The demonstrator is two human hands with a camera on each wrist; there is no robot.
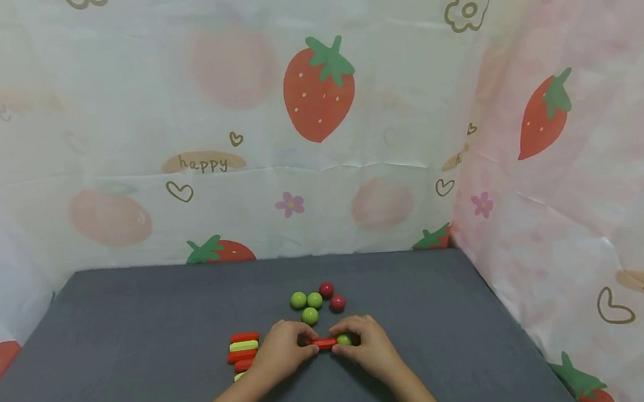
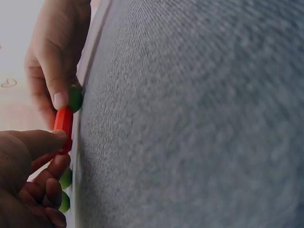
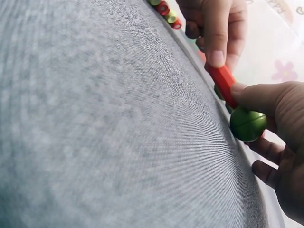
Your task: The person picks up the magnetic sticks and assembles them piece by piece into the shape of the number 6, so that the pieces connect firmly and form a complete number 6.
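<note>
A short red faceted stick (image 1: 324,343) is held level between both hands, just above the dark table. My left hand (image 1: 283,352) pinches its left end between thumb and fingers. Toward its other end, my right hand (image 1: 368,345) pinches the stick with the thumb (image 3: 259,99) lying on it. A shiny green ball (image 3: 248,124) sits against that end of the stick, inside the curve of my right hand. Whether the ball is fixed to the stick cannot be told. The right fingertips behind the stick are partly hidden.
Several loose green balls (image 1: 310,316) and two dark red balls (image 1: 337,303) lie beyond my hands. Left of my left hand is a row of red sticks (image 1: 244,337) and yellow sticks (image 1: 243,346), partly covered by that hand. A strawberry-print curtain (image 1: 321,194) borders the grey table (image 1: 152,323).
</note>
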